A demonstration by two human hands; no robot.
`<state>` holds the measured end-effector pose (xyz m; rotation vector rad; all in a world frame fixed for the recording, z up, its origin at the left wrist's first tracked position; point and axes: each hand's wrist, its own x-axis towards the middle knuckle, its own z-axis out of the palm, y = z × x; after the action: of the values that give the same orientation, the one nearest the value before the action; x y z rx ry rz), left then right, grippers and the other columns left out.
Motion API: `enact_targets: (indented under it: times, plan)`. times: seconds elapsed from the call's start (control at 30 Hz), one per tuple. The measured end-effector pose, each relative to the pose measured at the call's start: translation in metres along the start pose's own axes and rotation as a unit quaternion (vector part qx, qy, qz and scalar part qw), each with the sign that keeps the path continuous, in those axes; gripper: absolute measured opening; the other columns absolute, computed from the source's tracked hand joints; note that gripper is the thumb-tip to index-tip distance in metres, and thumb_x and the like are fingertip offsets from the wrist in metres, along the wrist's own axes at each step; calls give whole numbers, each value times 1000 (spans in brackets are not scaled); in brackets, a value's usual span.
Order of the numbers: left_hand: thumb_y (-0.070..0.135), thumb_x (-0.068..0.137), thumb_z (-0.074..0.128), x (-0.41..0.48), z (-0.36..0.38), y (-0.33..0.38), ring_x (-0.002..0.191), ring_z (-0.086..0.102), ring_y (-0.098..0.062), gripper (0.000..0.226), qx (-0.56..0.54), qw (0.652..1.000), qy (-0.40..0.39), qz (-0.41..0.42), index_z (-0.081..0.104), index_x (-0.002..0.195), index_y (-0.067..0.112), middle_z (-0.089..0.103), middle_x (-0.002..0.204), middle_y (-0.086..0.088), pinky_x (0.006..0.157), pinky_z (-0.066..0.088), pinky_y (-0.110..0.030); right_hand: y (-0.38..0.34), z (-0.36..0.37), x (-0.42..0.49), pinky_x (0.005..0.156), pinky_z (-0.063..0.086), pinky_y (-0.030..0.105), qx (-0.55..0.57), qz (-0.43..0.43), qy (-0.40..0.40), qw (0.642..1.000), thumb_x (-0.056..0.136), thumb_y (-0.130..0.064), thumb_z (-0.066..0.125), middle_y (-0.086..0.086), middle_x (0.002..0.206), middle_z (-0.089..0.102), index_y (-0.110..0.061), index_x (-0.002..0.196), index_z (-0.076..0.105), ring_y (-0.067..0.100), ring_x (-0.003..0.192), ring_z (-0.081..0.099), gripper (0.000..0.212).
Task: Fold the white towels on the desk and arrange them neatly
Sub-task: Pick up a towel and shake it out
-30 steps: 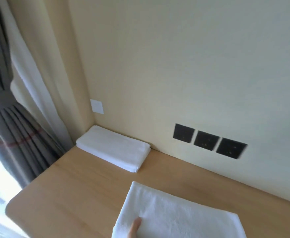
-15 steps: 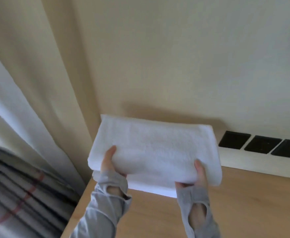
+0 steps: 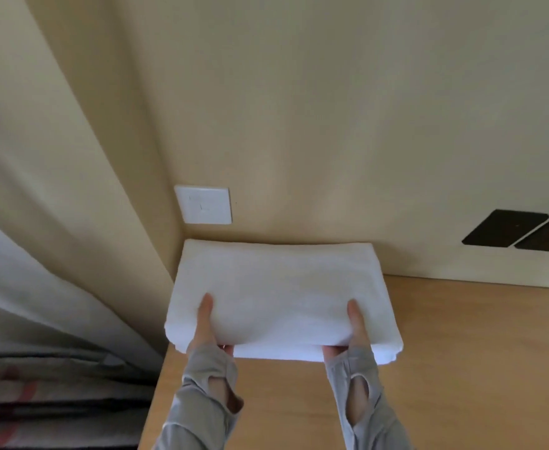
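A folded white towel (image 3: 279,287) lies in the desk's back left corner, right against the wall. Under its near edge shows the edge of a second folded white towel (image 3: 283,352). My left hand (image 3: 206,329) grips the top towel's near left edge, thumb on top and fingers hidden underneath. My right hand (image 3: 354,332) grips the near right edge the same way. Both arms wear grey sleeves with thumb holes. The two towels line up closely on the wooden desk (image 3: 445,368).
A white wall plate (image 3: 203,204) sits just above the towels. Black sockets (image 3: 523,232) are on the wall to the right. Pale and grey curtains (image 3: 55,287) hang left of the desk's edge. Bare desk wood stretches right of the stack.
The towel went from lying on the near desk to being carried by both hands, then lowered onto the folded towel in the corner. The view moved in closer.
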<state>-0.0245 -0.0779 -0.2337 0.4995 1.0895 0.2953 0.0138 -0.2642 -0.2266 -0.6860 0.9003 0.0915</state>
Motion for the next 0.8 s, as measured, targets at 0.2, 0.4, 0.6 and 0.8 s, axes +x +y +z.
enact_targets:
  times: [0.2,0.4,0.6,0.8]
  plan:
    - [53,57,74,-6,-13,6,105,60,-26,73,-14,996,-84,17,51,121,25,63,113,-2,91,49,-50,-31,-17,20,99,43,55,-149,-38,38,987,43,-41,84,13,137,44,-20,140,33,38,122,45,111]
    - [41,65,71,-2,-23,6,105,58,-25,71,-10,993,-117,12,46,128,21,61,115,-4,94,47,-48,-61,-29,31,95,44,45,-320,-110,28,940,60,-31,84,9,119,57,-10,128,49,31,109,52,79]
    - [32,69,70,2,-26,5,105,59,-25,62,-8,992,-123,23,48,126,22,62,115,-4,92,48,-46,-49,-41,35,92,46,45,-308,-114,41,944,69,-26,79,6,102,63,-12,106,58,33,102,55,44]
    - [56,63,67,-2,-20,6,106,59,-24,74,3,993,-113,28,48,128,26,62,116,0,88,50,-45,-51,-34,27,93,46,57,-198,-93,35,975,71,-8,77,13,102,63,-9,92,61,36,97,58,26]
